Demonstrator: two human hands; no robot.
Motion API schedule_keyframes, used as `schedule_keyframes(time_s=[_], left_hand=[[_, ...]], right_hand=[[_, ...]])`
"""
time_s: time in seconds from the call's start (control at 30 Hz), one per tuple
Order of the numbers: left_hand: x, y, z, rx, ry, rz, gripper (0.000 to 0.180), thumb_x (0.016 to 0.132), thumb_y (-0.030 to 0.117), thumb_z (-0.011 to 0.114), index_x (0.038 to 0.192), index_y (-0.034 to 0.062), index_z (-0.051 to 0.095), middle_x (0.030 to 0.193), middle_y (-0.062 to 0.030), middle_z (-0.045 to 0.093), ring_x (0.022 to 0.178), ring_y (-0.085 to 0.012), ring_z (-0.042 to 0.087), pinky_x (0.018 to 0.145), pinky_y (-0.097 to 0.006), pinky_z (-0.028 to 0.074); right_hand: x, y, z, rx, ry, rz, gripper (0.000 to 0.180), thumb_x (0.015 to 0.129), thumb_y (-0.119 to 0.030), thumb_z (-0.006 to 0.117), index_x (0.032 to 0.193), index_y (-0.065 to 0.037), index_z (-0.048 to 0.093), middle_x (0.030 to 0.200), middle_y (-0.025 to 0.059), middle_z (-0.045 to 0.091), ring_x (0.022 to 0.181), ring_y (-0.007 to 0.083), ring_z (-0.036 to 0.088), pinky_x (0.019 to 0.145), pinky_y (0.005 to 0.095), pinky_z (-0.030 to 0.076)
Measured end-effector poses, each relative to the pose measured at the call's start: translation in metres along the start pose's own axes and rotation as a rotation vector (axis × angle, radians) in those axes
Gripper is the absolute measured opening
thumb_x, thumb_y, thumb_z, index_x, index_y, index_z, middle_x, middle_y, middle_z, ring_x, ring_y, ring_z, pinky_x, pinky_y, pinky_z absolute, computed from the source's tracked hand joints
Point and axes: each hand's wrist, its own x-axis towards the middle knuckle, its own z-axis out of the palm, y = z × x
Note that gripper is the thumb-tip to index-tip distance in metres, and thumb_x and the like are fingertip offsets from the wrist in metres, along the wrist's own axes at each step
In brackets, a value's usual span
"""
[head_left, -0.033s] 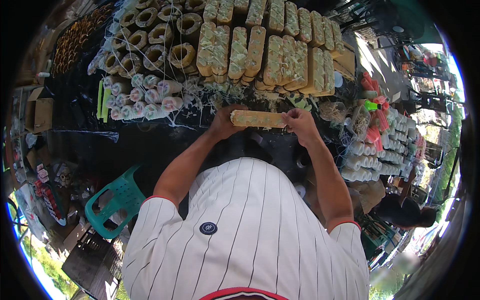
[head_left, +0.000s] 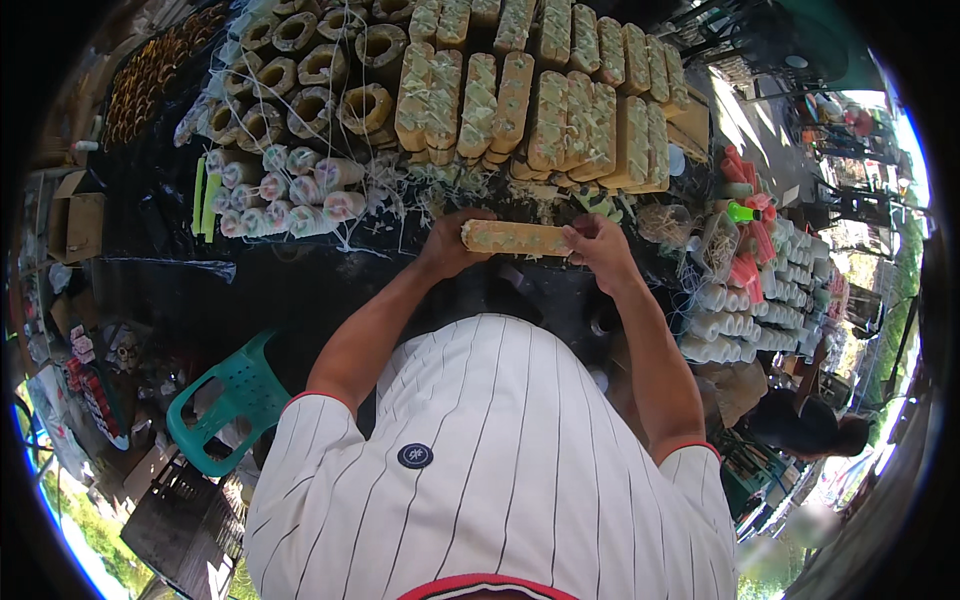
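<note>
I hold a long tan bar (head_left: 515, 237) with pale green and white markings level in front of me, one end in each hand. My left hand (head_left: 448, 245) grips its left end and my right hand (head_left: 597, 243) grips its right end. Just beyond it, several similar tan bars (head_left: 545, 110) stand packed side by side in rows on a table under a black cover (head_left: 300, 290). Loose pale strings (head_left: 400, 190) lie scattered along the foot of the rows.
Ring-shaped tan coils (head_left: 310, 70) sit at the back left, with pink and white rolls (head_left: 290, 190) in front of them. White rolls (head_left: 740, 325) and red pieces (head_left: 750, 240) fill the right side. A green plastic chair (head_left: 225, 400) stands at my left. Another person (head_left: 810, 425) bends at right.
</note>
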Motion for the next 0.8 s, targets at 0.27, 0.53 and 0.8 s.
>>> schedule_keyframes(time_s=[0.27, 0.53, 0.8], left_hand=[[0.008, -0.001, 0.000, -0.023, 0.044, 0.067, 0.058, 0.072, 0.007, 0.092, 0.125, 0.0036, 0.069, 0.118, -0.0138, 0.075, 0.109, -0.0247, 0.074, 0.094, -0.036, 0.058], [0.007, 0.044, -0.007, -0.075, -0.039, -0.048, 0.050, 0.081, 0.017, 0.091, 0.122, 0.0020, 0.067, 0.124, -0.0132, 0.071, 0.115, -0.0251, 0.069, 0.101, -0.038, 0.056], [0.027, 0.095, -0.005, 0.552, -0.035, 0.051, 0.056, 0.087, 0.046, 0.083, 0.114, -0.0025, 0.071, 0.108, -0.0187, 0.069, 0.102, -0.0383, 0.067, 0.091, -0.047, 0.055]], right_hand=[[0.004, -0.012, 0.008, -0.305, 0.094, -0.025, 0.029, 0.099, -0.024, 0.078, 0.107, 0.003, 0.071, 0.085, 0.0053, 0.069, 0.069, 0.0131, 0.060, 0.062, 0.0289, 0.050], [0.018, -0.003, -0.011, 0.109, -0.075, 0.134, 0.026, 0.098, -0.023, 0.080, 0.100, 0.000, 0.070, 0.084, 0.0047, 0.068, 0.065, 0.0121, 0.057, 0.059, 0.0270, 0.047], [0.012, -0.013, 0.002, 0.035, 0.081, 0.058, 0.023, 0.097, -0.019, 0.080, 0.092, 0.000, 0.068, 0.077, 0.0041, 0.065, 0.061, 0.0109, 0.056, 0.053, 0.0278, 0.044]])
